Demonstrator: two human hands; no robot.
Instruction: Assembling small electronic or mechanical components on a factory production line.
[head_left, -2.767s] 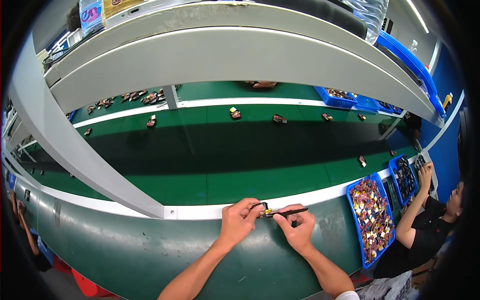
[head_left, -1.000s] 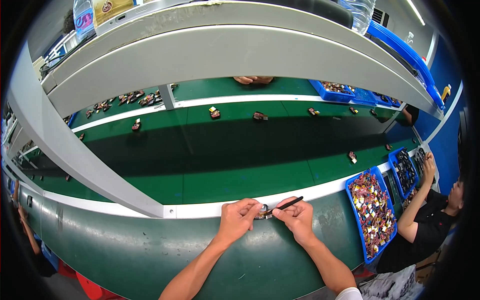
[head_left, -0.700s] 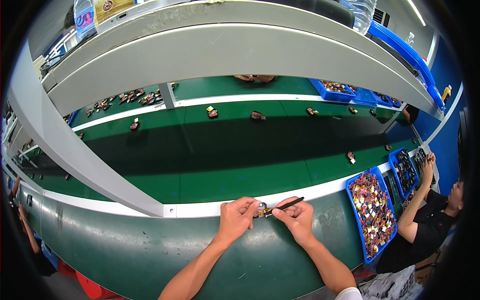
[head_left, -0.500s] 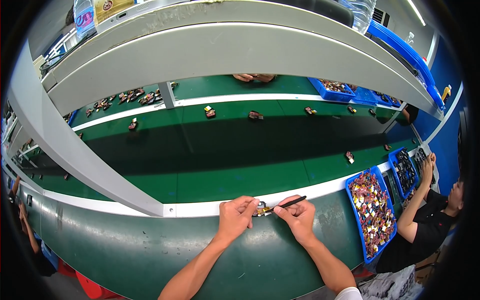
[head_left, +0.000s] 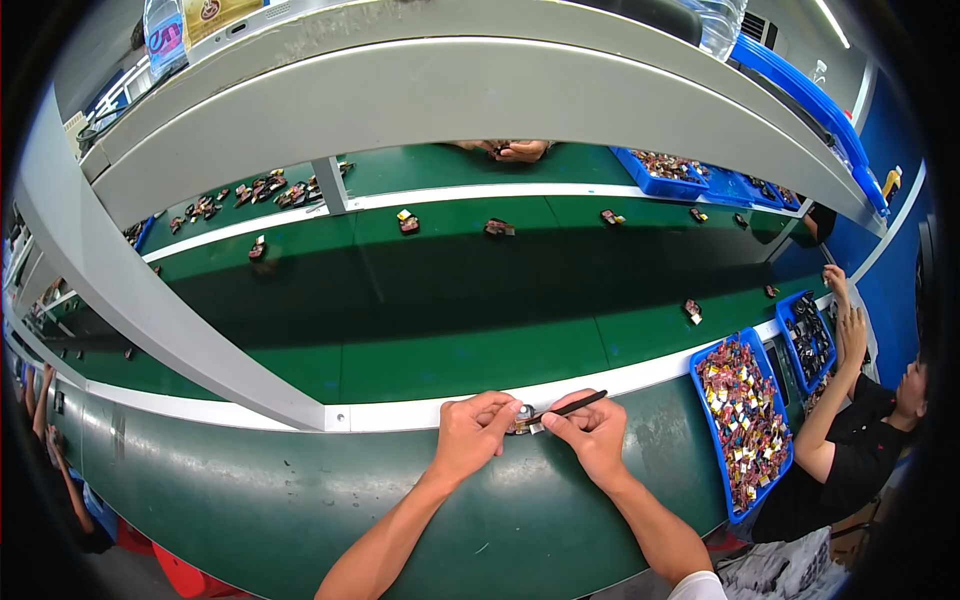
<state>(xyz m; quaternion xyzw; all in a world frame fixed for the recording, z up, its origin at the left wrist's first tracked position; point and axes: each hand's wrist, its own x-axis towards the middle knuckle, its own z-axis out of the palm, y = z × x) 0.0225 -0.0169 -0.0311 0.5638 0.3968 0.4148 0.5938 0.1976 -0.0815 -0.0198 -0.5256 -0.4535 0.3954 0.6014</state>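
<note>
At the near edge of the green worktable (head_left: pixel 400 500), my left hand (head_left: pixel 470 435) pinches a small electronic part (head_left: pixel 524 419) between thumb and fingers. It looks dark with pale and gold bits; its finer details are too small to tell. My right hand (head_left: pixel 592 440) grips a slim black pen-shaped tool (head_left: pixel 580 402) that slants up to the right, its thin end at the part. Both hands are close together, just in front of the white rail (head_left: pixel 400 416).
To my right is a blue tray (head_left: pixel 742 425) heaped with small wired parts; another blue tray (head_left: pixel 806 332) holds black pieces. Parts such as this one (head_left: pixel 409 221) lie spaced along the green conveyor belt (head_left: pixel 480 370). A grey post (head_left: pixel 190 310) rises left; a co-worker (head_left: pixel 850 440) sits right.
The parts on the belt have shifted slightly left. My tool's tip has moved a little left over the part. The co-worker at right has raised a hand.
</note>
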